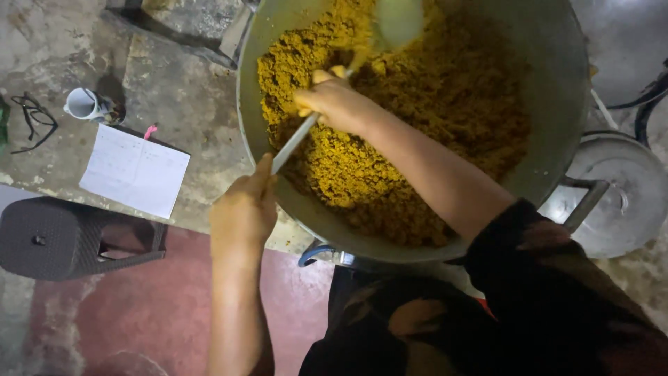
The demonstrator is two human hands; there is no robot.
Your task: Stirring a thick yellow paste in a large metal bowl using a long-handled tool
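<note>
A large grey metal pot [557, 104] holds a heap of yellow, crumbly food [431, 97]. A long metal spatula [390, 28] digs into the heap, its flat blade blurred at the far side. My right hand [334, 101] grips the handle partway up, over the food. At the handle's lower end, by the pot's near rim, my left hand [243, 209] closes around it. My dark sleeve [550, 278] covers the right upper arm.
On the concrete at the left lie an open notebook [136, 169] with a pink pen, a white mug [87, 104] and black glasses [31, 118]. A dark plastic stool [69, 237] stands below them. A round metal lid [619, 195] rests right of the pot.
</note>
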